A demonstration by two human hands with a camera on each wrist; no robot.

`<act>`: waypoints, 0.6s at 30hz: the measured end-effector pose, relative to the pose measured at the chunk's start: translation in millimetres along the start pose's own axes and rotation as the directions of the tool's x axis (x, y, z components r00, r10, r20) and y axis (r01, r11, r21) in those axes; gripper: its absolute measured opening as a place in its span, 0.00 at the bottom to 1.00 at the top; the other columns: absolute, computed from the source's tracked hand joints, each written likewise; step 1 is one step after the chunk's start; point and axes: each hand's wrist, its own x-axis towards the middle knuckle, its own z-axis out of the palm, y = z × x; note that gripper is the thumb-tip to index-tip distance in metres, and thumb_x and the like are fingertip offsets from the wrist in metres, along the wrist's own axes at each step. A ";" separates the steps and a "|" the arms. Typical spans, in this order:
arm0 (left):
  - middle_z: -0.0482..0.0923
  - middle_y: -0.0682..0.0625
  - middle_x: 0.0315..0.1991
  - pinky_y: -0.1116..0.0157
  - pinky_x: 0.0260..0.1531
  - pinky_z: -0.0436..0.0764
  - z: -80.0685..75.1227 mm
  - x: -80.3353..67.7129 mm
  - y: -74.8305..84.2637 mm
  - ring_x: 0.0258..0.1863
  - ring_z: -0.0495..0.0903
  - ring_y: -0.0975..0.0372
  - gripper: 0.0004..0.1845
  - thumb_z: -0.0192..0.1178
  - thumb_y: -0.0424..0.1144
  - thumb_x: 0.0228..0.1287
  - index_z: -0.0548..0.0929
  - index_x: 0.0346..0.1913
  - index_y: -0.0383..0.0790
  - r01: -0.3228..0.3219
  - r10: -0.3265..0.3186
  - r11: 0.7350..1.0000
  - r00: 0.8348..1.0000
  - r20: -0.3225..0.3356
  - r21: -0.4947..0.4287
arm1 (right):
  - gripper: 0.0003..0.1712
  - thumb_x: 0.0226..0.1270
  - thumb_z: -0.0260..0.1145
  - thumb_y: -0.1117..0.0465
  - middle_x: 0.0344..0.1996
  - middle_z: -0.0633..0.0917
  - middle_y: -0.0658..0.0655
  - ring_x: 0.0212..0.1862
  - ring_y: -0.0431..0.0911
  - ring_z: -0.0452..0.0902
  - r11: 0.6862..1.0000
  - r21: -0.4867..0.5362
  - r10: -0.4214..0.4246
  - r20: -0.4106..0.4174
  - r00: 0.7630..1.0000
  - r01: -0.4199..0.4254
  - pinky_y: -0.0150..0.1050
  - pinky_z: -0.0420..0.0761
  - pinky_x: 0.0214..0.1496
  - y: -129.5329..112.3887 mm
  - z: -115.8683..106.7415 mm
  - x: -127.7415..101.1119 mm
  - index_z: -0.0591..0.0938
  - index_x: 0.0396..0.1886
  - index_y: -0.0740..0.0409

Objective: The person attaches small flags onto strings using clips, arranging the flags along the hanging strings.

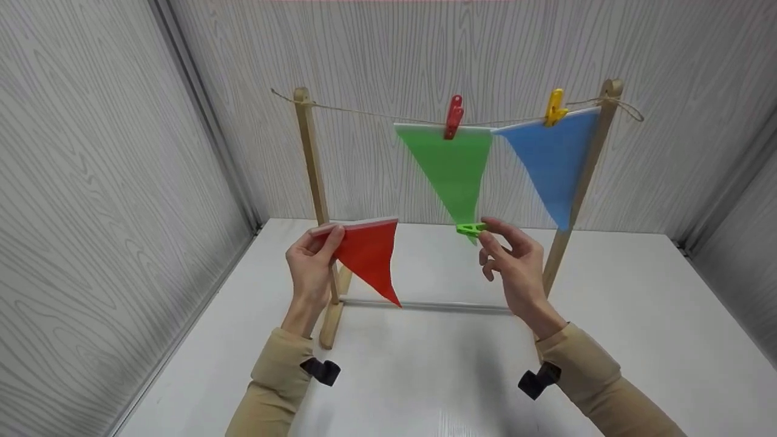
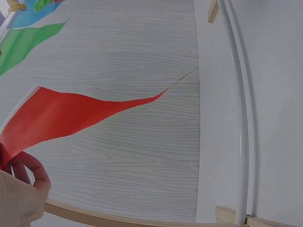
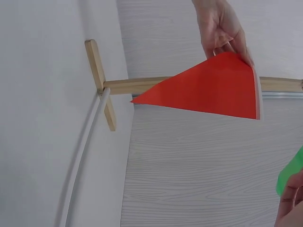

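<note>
Raise red flag (image 1: 367,255), pinched at its top corner by left hand (image 1: 312,267), to string (image 1: 376,115) left of green flag (image 1: 452,170); clamp with green clip (image 1: 470,229) pinched in right hand (image 1: 516,267).

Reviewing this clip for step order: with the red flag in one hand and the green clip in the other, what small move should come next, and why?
Probably lift the red flag to the bare stretch of string left of the green flag. The left hand pinches its corner, the right hand pinches the green clip, and the hung flags are each clipped there.
</note>
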 end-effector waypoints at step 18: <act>0.89 0.51 0.34 0.64 0.46 0.87 2.7 13.7 20.6 0.37 0.87 0.61 0.08 0.65 0.24 0.64 0.89 0.41 0.37 0.018 -0.021 0.998 0.998 -0.052 -0.056 | 0.17 0.69 0.68 0.65 0.39 0.84 0.49 0.24 0.38 0.73 0.999 0.012 -0.043 0.076 0.996 0.042 0.27 0.72 0.21 -17.1 26.6 25.7 0.82 0.56 0.64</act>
